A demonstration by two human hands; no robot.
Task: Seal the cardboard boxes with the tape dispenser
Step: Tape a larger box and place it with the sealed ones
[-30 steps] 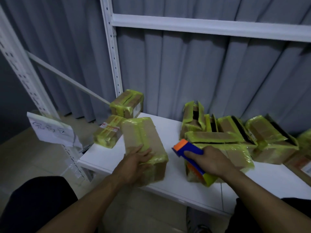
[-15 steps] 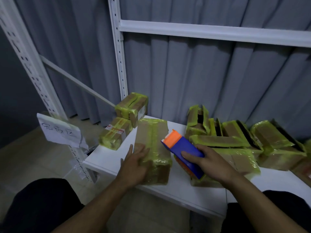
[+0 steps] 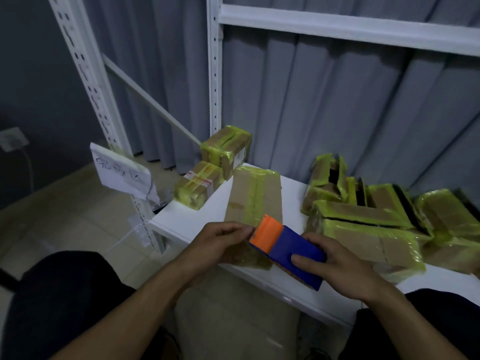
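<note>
A cardboard box with a yellow-green tape stripe lies lengthwise on the white shelf, its near end at the shelf's front edge. My right hand grips a blue tape dispenser with an orange head, held over the box's near end. My left hand has its fingers curled and pinched at the orange head, above the box's near end. Whether it holds the tape end is hidden. The box's near end is covered by both hands and the dispenser.
Two taped boxes are stacked at the shelf's back left corner. Several taped boxes, some with gaping flaps, crowd the right side. A white paper label hangs on the rack upright. Grey curtain behind; dark trouser knees below.
My right hand has brought the dispenser left and down onto the box's near end. My left hand has left the box's top and closed on the dispenser's orange head.
</note>
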